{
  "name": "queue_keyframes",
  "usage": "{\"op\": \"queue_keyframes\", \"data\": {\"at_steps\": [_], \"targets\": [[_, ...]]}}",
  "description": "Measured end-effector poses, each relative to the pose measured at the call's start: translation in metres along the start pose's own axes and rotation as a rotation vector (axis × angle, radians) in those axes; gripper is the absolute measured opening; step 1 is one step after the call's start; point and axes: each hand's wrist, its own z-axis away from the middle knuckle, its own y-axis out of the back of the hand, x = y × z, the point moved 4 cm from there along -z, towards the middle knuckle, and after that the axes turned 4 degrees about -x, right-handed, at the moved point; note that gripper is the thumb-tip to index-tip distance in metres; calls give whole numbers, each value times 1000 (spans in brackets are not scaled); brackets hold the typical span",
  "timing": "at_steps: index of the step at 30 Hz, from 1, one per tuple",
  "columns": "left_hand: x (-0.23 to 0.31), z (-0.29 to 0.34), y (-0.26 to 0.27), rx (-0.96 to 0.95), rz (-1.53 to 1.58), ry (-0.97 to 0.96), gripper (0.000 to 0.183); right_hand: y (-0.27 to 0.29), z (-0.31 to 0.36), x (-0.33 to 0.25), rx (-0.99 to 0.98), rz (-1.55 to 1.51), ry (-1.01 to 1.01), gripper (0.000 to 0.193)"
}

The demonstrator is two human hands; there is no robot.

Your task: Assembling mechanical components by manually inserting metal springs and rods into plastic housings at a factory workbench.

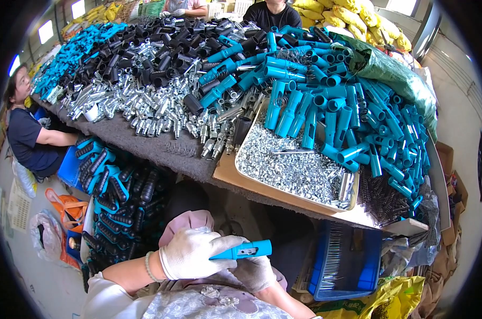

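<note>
My left hand [190, 254], in a white glove, grips a blue plastic tube handle [244, 250] that lies level and points right, close to my lap. My right hand [257, 272], also gloved, sits just under the tube's middle with its fingers curled against it; what it pinches is hidden. Ahead on the table stands a shallow metal tray [242, 175] filled with small silver screws and nuts. Beyond and to the right of it lies a big pile of blue tubes [357, 122].
Silver metal fittings [145, 106] and black tubes [161, 53] cover the table's far left. A blue bin [371, 266] with thin metal pins sits at lower right. A crate of assembled blue-and-black handles [113, 196] is at left. A seated person [26, 133] works at left; others sit across the table.
</note>
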Motion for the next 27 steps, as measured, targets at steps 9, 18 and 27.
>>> {"op": "queue_keyframes", "data": {"at_steps": [9, 18, 27], "targets": [[-4, 1, -2, 8, 0, -23, 48, -2, -2, -2, -132, -180, -100, 44], [-7, 2, -3, 28, 36, -19, 48, 19, -21, 2, -298, -207, 47, 33], [-7, -1, -1, -1, 121, 1, 45, 31, -18, 9, -157, -178, -46, 50]]}}
